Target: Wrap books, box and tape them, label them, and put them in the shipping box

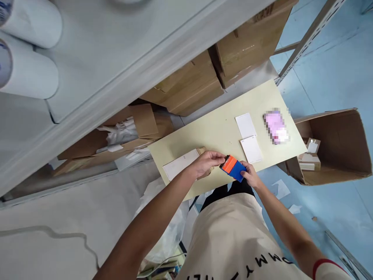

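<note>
A small blue and orange packet (233, 167) is held over the near edge of a pale yellow board (215, 132). My right hand (250, 175) grips its blue end from the right. My left hand (207, 162) pinches its orange end from the left, fingers closed. Just behind my left hand lies a flat white card on brown cardboard (180, 163). Two white cards (248, 137) lie on the board beyond the packet, and a pink blurred item (276, 126) rests further right.
An open cardboard box (335, 147) with small packets lies on the blue floor at the right. Stacked cardboard boxes (204, 74) fill the grey shelf behind the board. White rolls (27, 46) lie on the shelf top at the upper left. Paper scraps dot the floor.
</note>
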Motion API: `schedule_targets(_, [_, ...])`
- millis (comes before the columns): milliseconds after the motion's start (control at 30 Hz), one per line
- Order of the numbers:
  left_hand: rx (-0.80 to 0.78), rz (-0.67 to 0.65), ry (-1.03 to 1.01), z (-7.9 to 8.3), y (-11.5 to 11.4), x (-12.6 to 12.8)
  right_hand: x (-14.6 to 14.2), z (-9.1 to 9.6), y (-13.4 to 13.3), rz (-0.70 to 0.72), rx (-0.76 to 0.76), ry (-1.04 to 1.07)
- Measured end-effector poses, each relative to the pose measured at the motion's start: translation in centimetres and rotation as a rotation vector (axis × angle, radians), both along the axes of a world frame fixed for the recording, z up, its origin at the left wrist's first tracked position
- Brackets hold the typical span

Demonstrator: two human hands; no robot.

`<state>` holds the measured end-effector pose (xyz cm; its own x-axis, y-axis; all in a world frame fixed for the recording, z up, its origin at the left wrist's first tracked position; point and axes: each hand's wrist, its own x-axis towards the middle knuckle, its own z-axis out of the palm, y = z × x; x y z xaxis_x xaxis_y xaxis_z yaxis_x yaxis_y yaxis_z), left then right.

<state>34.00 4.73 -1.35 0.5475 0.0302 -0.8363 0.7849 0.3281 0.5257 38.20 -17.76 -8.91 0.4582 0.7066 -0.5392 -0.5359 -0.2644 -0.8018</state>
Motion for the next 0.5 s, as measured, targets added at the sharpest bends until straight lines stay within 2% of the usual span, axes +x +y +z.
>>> schedule_targets(167, [-0.008,0.086,0.074,-1.2,-0.5,-0.2,0.0,-0.6,0.2,0.014,-0.020,-0.037])
schedule_targets(333, [-0.087,0.114,0.142,-0.3,0.5,0.5,-0.4,-1.1,0.3,-0.010,-0.018,-0.017])
schedule_targets(433, [-0.075,0.003,0.218,0.1,1.6,1.2,-0.7,-1.2,0.3,-0.050,-0.021,0.002])
schedule_targets(500, [0.073,-0.167,0.221,0.0,2.0,1.9,-1.0,-1.1,0.4,-0.064,-0.032,0.031])
